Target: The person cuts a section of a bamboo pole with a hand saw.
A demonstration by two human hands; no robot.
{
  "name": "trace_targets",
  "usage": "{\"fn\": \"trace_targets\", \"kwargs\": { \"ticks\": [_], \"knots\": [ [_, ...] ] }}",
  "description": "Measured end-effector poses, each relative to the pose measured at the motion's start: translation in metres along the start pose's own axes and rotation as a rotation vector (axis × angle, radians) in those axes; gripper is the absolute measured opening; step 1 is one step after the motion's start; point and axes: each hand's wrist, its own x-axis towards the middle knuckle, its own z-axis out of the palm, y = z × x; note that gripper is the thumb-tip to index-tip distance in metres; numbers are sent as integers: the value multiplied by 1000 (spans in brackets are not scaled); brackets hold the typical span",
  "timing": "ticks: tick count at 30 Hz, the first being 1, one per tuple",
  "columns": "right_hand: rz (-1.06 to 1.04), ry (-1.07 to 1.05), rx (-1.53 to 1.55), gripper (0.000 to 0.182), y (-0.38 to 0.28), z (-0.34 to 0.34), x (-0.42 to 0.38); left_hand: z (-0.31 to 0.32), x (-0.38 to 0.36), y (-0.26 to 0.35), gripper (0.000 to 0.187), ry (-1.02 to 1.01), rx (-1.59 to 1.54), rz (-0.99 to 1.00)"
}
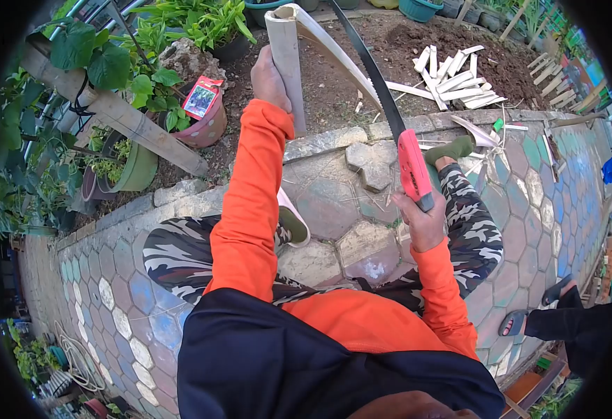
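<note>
My left hand (271, 80) is wrapped round a pale hollow bamboo piece (286, 66), held upright above the soil edge. A long split bamboo strip (341, 59) slants from its top down to the right. My right hand (423, 222) grips the red handle of a handsaw (412, 164). Its dark, curved, toothed blade points away from me and passes to the right of the bamboo, crossing the strip's lower end in this view. Whether the blade touches the bamboo cannot be made out.
Cut bamboo pieces (460, 78) lie heaped on the soil. A three-lobed paving block (372, 164) sits by the stone kerb (313, 144) between my feet. A pink flowerpot (205, 126) and a bamboo post (138, 126) stand left. Another person's sandalled foot (514, 322) is at right.
</note>
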Motion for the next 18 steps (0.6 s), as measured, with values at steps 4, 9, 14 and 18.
{"fn": "trace_targets", "kwargs": {
  "ticks": [4, 9, 14, 18],
  "knots": [
    [-29, 36, -30, 17, 7, -10, 0, 16, 13, 61, 38, -126, -54, 110],
    [78, 99, 177, 12, 7, -21, -5, 11, 22, 152, 39, -508, 90, 257],
    [155, 188, 188, 11, 21, -33, -9, 59, 23, 184, 31, -292, 555, 428],
    [230, 184, 219, 9, 46, -47, -5, 53, 50, 169, 27, -511, 1781, 1646]
  ]
}}
